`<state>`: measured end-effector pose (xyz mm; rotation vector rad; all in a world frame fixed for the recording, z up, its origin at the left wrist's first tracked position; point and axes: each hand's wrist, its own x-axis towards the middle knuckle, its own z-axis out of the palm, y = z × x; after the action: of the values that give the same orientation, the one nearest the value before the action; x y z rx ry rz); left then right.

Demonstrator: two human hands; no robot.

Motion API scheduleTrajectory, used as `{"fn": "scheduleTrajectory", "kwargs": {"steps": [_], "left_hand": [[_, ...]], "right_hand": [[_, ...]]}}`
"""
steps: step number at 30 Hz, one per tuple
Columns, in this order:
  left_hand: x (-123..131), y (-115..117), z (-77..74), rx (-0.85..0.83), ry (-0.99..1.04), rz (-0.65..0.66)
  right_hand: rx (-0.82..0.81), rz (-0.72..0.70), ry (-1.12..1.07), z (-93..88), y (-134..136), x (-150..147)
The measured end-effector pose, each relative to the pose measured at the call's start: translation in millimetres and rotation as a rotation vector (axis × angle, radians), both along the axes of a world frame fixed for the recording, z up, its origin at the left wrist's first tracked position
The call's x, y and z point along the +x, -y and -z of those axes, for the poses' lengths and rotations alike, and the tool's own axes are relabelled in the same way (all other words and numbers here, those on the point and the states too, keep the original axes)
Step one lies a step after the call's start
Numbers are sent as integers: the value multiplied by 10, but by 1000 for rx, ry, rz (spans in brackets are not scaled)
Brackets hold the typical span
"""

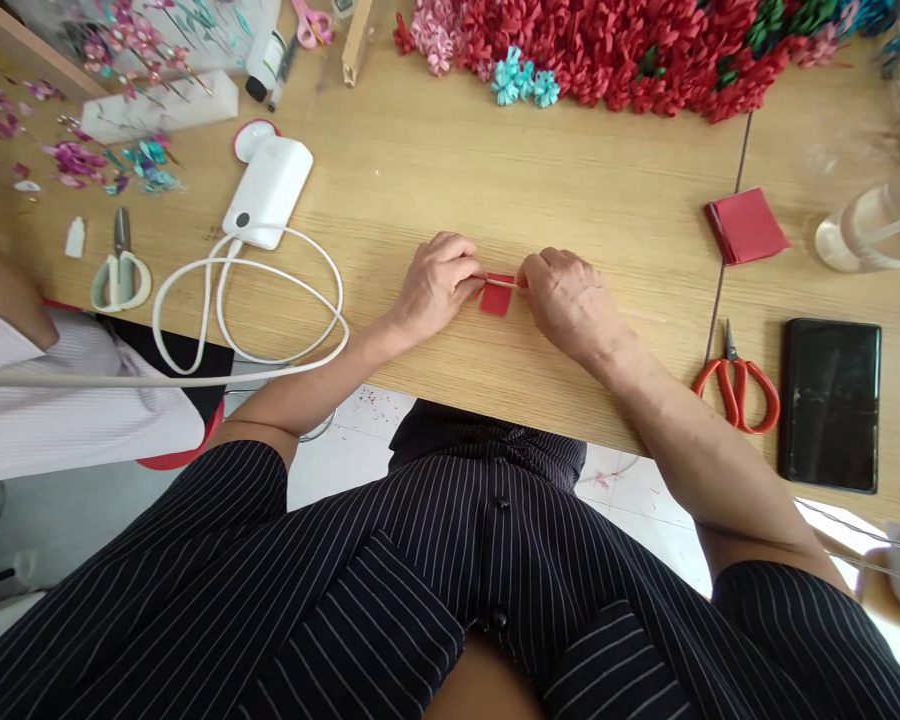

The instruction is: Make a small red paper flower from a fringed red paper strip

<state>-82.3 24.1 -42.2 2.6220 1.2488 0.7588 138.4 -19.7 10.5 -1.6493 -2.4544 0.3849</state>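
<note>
A small red paper piece (496, 298) lies on the wooden table (495, 170) between my two hands, with a thin pale stick (504, 283) across its top edge. My left hand (436, 282) pinches the stick and paper at the left end, fingers closed. My right hand (566, 295) pinches the stick at the right end, fingers curled. Both hands rest on the tabletop near its front edge.
Red-handled scissors (736, 385) and a black phone (831, 402) lie right, folded red paper (746, 226) above them. A white corded device (268, 190) and white scissors (121, 275) sit left. Paper flowers (607, 45) heap at the back. Another person's sleeve (60, 400) is at far left.
</note>
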Motion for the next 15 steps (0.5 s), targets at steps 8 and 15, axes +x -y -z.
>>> {"fn": "scheduleTrajectory", "kwargs": {"steps": [8,15], "left_hand": [[-78,-2,-37,-89,55,6],[-50,-28,-11,-121,61,-6]], "right_hand": [[18,-44,-33,29,-72,122],[2,-39,0,-6,-44,74]]}}
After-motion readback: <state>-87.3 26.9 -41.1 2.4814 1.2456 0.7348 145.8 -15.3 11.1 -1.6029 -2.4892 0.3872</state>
